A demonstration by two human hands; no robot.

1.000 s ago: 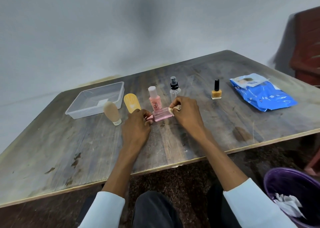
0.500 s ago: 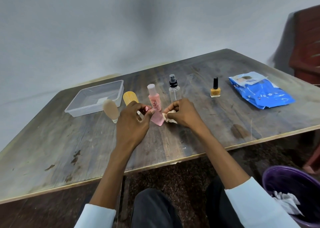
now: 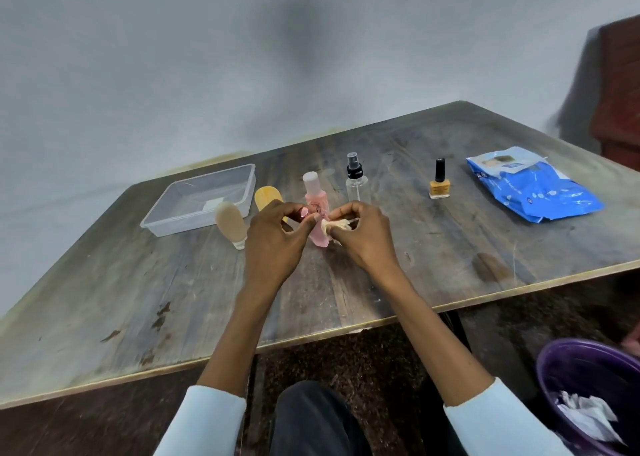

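My left hand [image 3: 273, 244] pinches a small pink bottle [image 3: 320, 237] by its top end and holds it nearly upright just above the wooden table [image 3: 138, 300]. Against the bottle's right side, my right hand [image 3: 363, 234] pinches a crumpled cream wipe [image 3: 334, 226]. Both hands meet at the table's middle. Directly behind them stands a taller pink bottle with a white cap [image 3: 316, 196], partly hidden by my fingers.
A clear spray bottle [image 3: 356, 184] and an orange nail polish [image 3: 439, 185] stand further right, then a blue wipes packet [image 3: 540, 192]. Left of my hands are a yellow tube [image 3: 266, 196], a beige tube [image 3: 230, 223] and a clear tray [image 3: 187, 223]. A purple bin [image 3: 554, 362] sits lower right.
The small pink bottle lay flat between my hands; my left hand has since tipped it up to nearly upright. My right hand stayed against it with the wipe.
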